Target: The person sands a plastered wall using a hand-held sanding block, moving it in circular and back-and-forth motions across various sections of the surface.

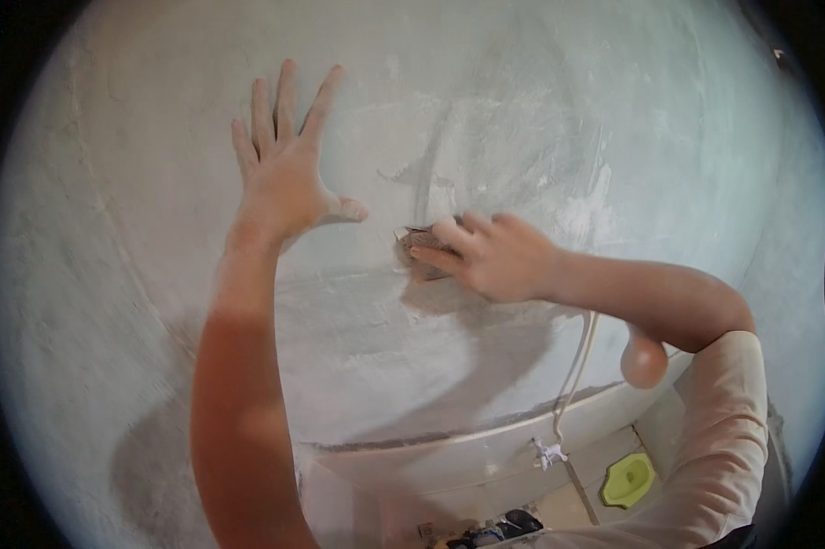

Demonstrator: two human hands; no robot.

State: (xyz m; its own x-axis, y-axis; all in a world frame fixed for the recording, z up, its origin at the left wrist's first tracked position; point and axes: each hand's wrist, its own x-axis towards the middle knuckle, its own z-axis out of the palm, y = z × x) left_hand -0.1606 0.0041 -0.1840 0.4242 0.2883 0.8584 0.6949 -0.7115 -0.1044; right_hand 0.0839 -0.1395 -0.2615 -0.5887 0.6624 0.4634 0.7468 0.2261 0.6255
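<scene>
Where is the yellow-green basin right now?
The yellow-green basin sits low in the head view, right of centre, between the white tap and the person's light right sleeve.

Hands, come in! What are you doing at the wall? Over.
Left hand: spread open on the wall. Right hand: holding a small brown pad against it. Nearby: pale cord below the right forearm, not blocking the pad.
</scene>
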